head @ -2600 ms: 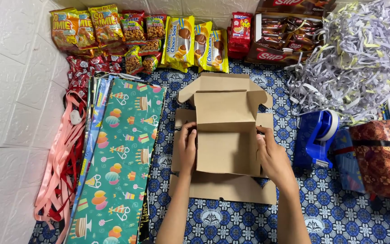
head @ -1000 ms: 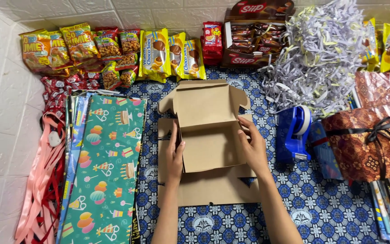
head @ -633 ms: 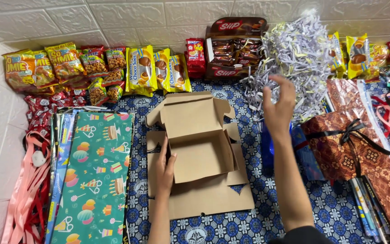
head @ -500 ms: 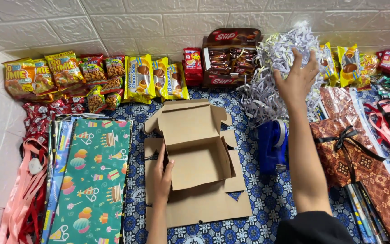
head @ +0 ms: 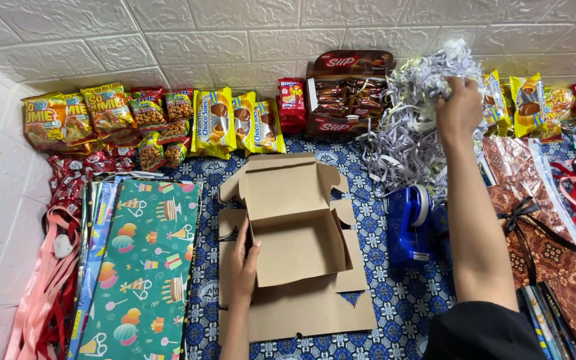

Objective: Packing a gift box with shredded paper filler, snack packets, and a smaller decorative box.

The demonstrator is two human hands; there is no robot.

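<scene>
- Your left hand (head: 240, 267) rests flat on the left wall of the open cardboard box (head: 295, 230), no real grip.
- Your right hand (head: 458, 107) has its grip closed on the shredded paper (head: 408, 127).

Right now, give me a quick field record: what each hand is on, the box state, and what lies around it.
left hand: rests on the left wall of the cardboard box
right hand: reaching up, fingers closed in the shredded paper pile
box state: open, lid flaps up, nothing visible inside
left of box: sheets of wrapping paper, pink ribbons
right of box: blue tape dispenser
along wall: row of snack packets
surface: blue patterned mat
</scene>
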